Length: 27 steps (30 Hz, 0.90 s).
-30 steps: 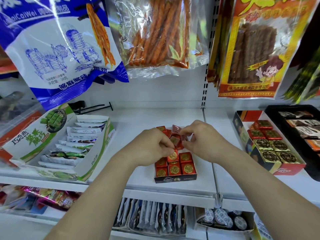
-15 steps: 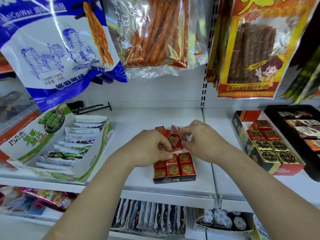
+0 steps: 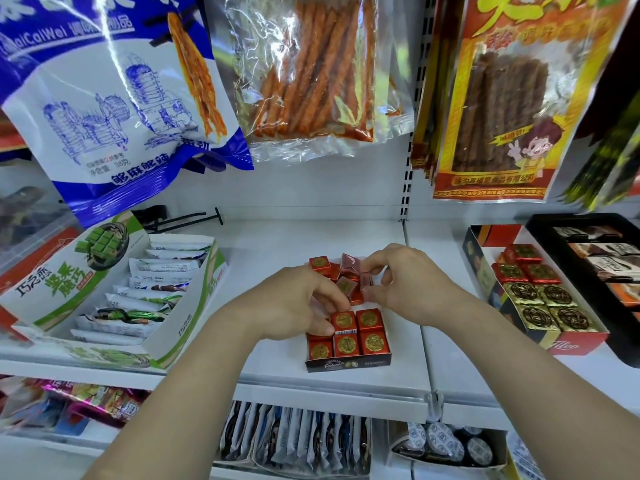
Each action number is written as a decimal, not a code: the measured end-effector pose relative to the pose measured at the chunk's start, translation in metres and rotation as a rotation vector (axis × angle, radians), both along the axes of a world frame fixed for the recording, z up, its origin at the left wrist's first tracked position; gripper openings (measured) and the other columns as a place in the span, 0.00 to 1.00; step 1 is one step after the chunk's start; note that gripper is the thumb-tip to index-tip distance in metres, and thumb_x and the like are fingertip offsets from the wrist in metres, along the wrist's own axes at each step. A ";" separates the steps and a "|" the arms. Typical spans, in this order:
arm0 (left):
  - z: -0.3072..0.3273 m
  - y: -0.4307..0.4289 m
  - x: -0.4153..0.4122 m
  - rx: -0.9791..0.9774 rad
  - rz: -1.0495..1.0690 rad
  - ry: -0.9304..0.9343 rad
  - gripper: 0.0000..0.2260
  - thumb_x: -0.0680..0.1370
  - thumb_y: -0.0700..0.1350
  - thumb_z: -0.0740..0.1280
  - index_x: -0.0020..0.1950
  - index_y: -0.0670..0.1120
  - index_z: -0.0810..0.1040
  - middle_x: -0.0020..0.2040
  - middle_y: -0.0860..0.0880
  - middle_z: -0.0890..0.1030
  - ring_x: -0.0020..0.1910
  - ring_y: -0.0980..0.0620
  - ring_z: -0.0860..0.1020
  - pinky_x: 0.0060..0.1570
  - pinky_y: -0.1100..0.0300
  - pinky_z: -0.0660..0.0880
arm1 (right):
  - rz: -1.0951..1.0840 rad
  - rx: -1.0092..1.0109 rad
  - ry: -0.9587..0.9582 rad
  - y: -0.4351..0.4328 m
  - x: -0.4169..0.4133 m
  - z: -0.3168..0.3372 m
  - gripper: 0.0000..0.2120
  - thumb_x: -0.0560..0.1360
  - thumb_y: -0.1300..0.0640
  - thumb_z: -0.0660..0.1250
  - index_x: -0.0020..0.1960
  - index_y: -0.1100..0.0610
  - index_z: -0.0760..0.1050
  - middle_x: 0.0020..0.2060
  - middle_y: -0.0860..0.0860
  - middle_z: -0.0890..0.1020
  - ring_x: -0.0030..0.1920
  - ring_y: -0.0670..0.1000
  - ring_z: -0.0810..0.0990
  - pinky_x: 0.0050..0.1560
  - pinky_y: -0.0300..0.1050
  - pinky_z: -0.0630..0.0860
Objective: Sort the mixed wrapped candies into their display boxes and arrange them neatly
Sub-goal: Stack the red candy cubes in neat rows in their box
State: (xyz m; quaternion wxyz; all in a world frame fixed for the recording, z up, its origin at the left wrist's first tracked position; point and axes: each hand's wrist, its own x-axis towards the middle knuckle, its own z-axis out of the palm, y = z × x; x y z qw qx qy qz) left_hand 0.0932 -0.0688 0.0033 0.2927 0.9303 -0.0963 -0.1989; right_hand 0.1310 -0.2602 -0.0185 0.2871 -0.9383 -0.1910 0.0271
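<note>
Fingers (image 3: 377,262) of the right hand (image 3: 412,282) pinch a red candy (image 3: 365,283) above the small display box (image 3: 348,364).
The left hand (image 3: 294,303) curls onto the packed candies; its grip is unclear. The box sits near the shelf's (image 3: 277,244) front edge, with bare shelf on either side.

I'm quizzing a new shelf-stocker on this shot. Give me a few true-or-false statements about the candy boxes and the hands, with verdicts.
1. The left hand and the right hand are both over the small dark box of red candies. True.
2. The red-fronted box at the right holds candies of one colour only. False: red-wrapped candies sit behind gold candies.
3. The green-and-white box at the left is empty. False: it holds wrapped bars.
4. In the small dark box the front candies lie flat in rows, while the back candies lie tilted. True.
</note>
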 end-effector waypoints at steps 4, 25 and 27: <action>-0.001 0.002 0.008 -0.077 0.187 -0.235 0.11 0.74 0.41 0.73 0.53 0.53 0.83 0.45 0.56 0.82 0.34 0.71 0.74 0.34 0.77 0.67 | 0.007 -0.009 0.024 0.002 -0.001 -0.001 0.16 0.73 0.53 0.70 0.60 0.49 0.78 0.53 0.50 0.73 0.49 0.48 0.74 0.48 0.40 0.69; -0.003 0.001 0.017 -0.044 0.380 -0.542 0.09 0.79 0.46 0.65 0.54 0.51 0.84 0.49 0.54 0.84 0.47 0.58 0.80 0.48 0.65 0.75 | -0.051 0.269 0.025 0.026 -0.001 0.002 0.11 0.77 0.54 0.65 0.59 0.51 0.78 0.48 0.49 0.81 0.49 0.48 0.78 0.50 0.39 0.75; 0.005 0.002 0.009 -0.147 0.347 -0.518 0.08 0.78 0.45 0.67 0.54 0.52 0.84 0.49 0.57 0.84 0.48 0.62 0.81 0.50 0.68 0.76 | -0.116 0.576 0.261 0.027 -0.002 0.013 0.09 0.78 0.54 0.64 0.55 0.52 0.80 0.43 0.50 0.84 0.41 0.46 0.81 0.44 0.40 0.77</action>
